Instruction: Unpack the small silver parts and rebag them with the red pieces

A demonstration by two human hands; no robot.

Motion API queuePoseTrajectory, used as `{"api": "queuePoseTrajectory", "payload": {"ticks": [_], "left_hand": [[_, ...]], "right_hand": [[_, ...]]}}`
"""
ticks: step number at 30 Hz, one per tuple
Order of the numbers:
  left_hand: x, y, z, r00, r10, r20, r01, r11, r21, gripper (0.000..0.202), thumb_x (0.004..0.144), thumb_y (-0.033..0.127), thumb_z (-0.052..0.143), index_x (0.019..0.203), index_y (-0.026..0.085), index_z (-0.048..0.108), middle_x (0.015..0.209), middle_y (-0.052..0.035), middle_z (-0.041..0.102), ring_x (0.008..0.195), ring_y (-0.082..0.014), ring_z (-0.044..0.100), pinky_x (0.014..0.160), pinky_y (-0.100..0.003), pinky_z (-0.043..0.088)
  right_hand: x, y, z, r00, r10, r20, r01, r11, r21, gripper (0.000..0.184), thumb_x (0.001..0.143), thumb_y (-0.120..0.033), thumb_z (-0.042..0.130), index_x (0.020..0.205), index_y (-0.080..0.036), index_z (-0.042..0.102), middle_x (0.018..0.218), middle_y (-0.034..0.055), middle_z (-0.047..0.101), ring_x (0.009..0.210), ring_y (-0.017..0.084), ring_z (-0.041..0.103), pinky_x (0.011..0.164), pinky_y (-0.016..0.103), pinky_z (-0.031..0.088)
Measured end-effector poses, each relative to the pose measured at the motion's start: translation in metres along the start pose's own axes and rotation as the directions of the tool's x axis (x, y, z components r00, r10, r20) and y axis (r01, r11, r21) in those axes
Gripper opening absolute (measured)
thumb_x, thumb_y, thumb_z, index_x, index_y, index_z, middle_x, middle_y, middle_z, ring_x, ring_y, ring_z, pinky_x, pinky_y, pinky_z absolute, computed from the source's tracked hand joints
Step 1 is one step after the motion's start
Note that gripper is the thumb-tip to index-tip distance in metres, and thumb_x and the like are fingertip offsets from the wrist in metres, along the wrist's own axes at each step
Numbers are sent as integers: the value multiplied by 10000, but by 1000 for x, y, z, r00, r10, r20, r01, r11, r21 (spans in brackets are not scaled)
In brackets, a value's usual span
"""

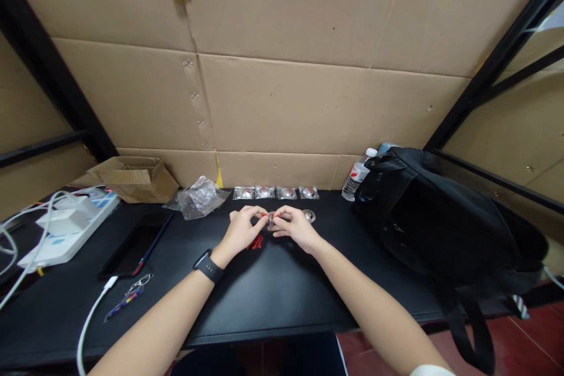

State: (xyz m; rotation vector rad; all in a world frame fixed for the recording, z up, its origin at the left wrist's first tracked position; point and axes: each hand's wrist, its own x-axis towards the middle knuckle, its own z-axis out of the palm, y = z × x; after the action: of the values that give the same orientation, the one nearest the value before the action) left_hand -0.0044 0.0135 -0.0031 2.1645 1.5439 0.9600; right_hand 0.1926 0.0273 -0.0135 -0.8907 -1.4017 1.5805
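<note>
My left hand [245, 227], with a dark watch [208, 266] on its wrist, pinches one side of a small round piece [271, 220] above the black table. On the other side, the fingertips of my right hand [296, 227] close on the same piece. It looks thin and metallic, with red at both edges; its exact kind is too small to make out. Red cord [254, 242] lies below my left hand. Just behind my right hand is a flat silvery disc [312, 216], partly hidden. Beyond the hands, several small clear packets [286, 192] with round pieces inside stand in a row.
Left on the table [264, 305] are a cardboard box [132, 179], crumpled plastic [200, 197], a power strip [70, 241], a dark tablet [132, 244] and a keychain [126, 299]. To the right stand a water bottle [356, 179] and a black bag [440, 223]. Cardboard [282, 106] walls the back.
</note>
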Motion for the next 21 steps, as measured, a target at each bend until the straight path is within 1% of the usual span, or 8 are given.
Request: {"api": "queuePoseTrajectory", "payload": {"ticks": [4, 6, 10, 13, 15, 17, 19, 21], "left_hand": [[0, -2, 1, 1000, 22, -1, -22, 999, 29, 201, 931, 420, 584, 971, 293, 735, 995, -1, 766, 1050, -242, 653, 958, -433, 365], [1, -4, 0, 999, 49, 2, -49, 998, 33, 202, 934, 416, 582, 970, 288, 735, 1000, -5, 768, 1064, -241, 643, 956, -428, 360], [1, -5, 0, 998, 66, 9, -66, 997, 33, 183, 932, 397, 590, 954, 284, 733, 1012, -2, 770, 1066, -235, 633, 965, -423, 352], [1, -4, 0, 998, 65, 25, -66, 997, 47, 190, 937, 404, 583, 966, 288, 731, 1017, -5, 769, 1071, -241, 621, 976, -432, 346], [1, -4, -2, 993, 107, 56, -110, 992, 59, 201, 930, 432, 593, 975, 290, 727, 1044, -10, 763, 1099, -248, 601, 983, -429, 351], [3, -7, -8, 981, 174, 87, -181, 980, 83, 242, 912, 470, 615, 1046, 295, 714, 1102, -25, 749, 1149, -261, 569, 993, -423, 354], [6, -16, -21, 982, 183, 49, -189, 971, 145, 322, 909, 483, 615, 1167, 301, 673, 1152, -44, 729, 1189, -279, 538, 1007, -433, 347], [8, -32, -37, 992, 85, -93, -59, 966, 250, 351, 926, 447, 582, 1238, 293, 631, 1167, -68, 715, 1200, -304, 521, 1021, -464, 330]], "right_hand": [[0, -2, -1, 1000, 21, 9, -22, 998, 62, 483, 769, -460, 812, 1120, -269, 541, 1191, 58, 690, 771, 196, 773, 653, 295, 622], [0, -2, -2, 999, 26, 22, -28, 997, 76, 494, 779, -441, 810, 1169, -276, 555, 1222, 69, 678, 760, 191, 775, 657, 280, 615], [0, -3, -2, 999, 33, 25, -34, 997, 69, 446, 781, -429, 810, 1143, -237, 636, 1223, 91, 679, 782, 180, 770, 711, 285, 613], [0, -2, -2, 1000, -3, 8, 3, 1000, 27, 554, 684, -379, 883, 1166, -235, 650, 1217, 93, 681, 775, 169, 756, 731, 306, 615], [1, -2, -2, 999, -35, -7, 35, 999, -23, 613, 617, -339, 917, 1159, -226, 654, 1185, 89, 692, 718, 147, 733, 698, 300, 610], [1, -2, -2, 998, -50, -25, 48, 997, -61, 604, 613, -327, 913, 1149, -222, 655, 1146, 83, 702, 672, 130, 713, 659, 285, 598], [2, -4, -3, 998, -49, -40, 46, 995, -85, 561, 649, -322, 887, 1150, -225, 655, 1132, 79, 702, 678, 132, 716, 637, 265, 582], [2, -7, -4, 997, -52, -58, 46, 994, -100, 534, 676, -312, 864, 1159, -232, 652, 1127, 78, 702, 703, 139, 727, 612, 242, 564]]}}
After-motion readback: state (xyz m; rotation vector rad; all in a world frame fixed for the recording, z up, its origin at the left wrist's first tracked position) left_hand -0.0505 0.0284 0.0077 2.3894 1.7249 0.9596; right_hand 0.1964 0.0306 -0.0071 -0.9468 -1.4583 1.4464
